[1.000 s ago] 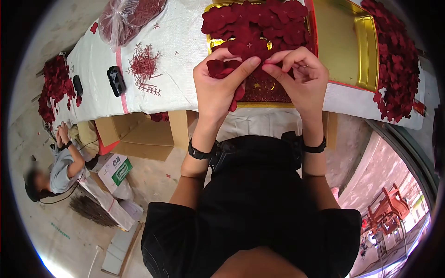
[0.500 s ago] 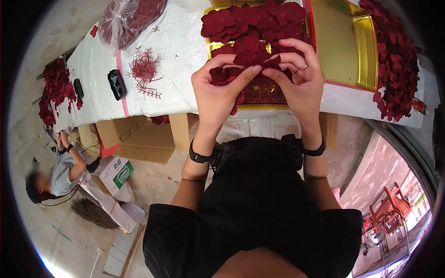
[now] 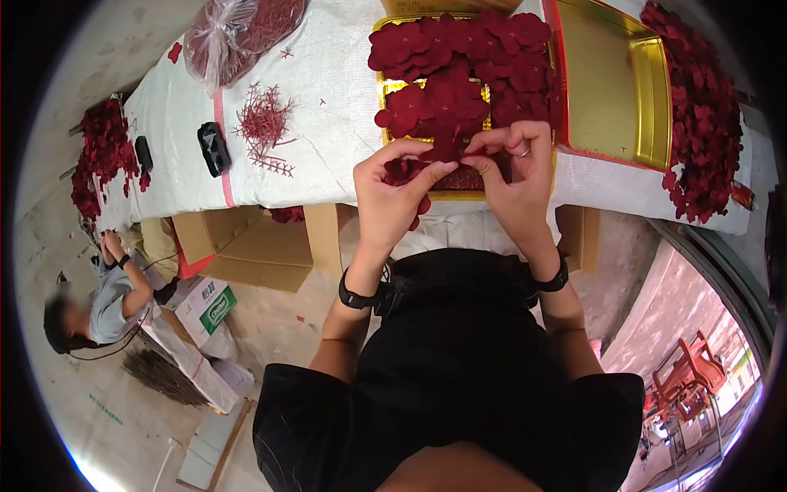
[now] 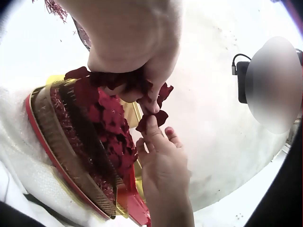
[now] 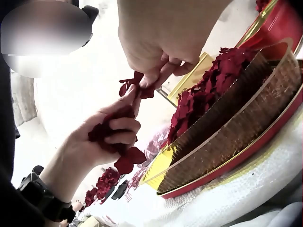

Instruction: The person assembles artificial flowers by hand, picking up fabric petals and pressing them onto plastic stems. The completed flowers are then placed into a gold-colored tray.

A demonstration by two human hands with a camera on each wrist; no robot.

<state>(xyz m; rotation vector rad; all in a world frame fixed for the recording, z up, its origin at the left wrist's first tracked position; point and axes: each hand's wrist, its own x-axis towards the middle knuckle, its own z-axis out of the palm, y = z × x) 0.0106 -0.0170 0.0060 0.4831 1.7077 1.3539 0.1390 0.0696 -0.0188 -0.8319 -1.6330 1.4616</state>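
Fingertips of my left hand point(image 3: 395, 193) and right hand point(image 3: 518, 176) meet at a dark red fabric flower point(image 3: 447, 146), and both pinch it close over the tray's near part. More loose red flowers point(image 5: 130, 161) are held under the left hand's curled fingers, some hanging below the palm in the right wrist view. Beyond the hands, overlapping red flowers point(image 3: 459, 41) fill much of the gold-rimmed tray point(image 3: 379, 88). Some have small pale cross marks at their centres. Red shredded filler point(image 3: 467, 176) shows in the tray's near part, partly behind the hands.
Right of the tray lies a gold-lined red lid point(image 3: 602, 90), with heaped red flowers point(image 3: 701, 123) beyond. On the white-covered table's left are a red stem pile point(image 3: 264, 119), black object point(image 3: 214, 149) and filled plastic bag point(image 3: 238, 41). Another person point(image 3: 102, 303) works at far left.
Both hands have come nearer the body, exposing more flowers in the tray. My right index finger, raised half a second ago, is now bent toward the thumb.
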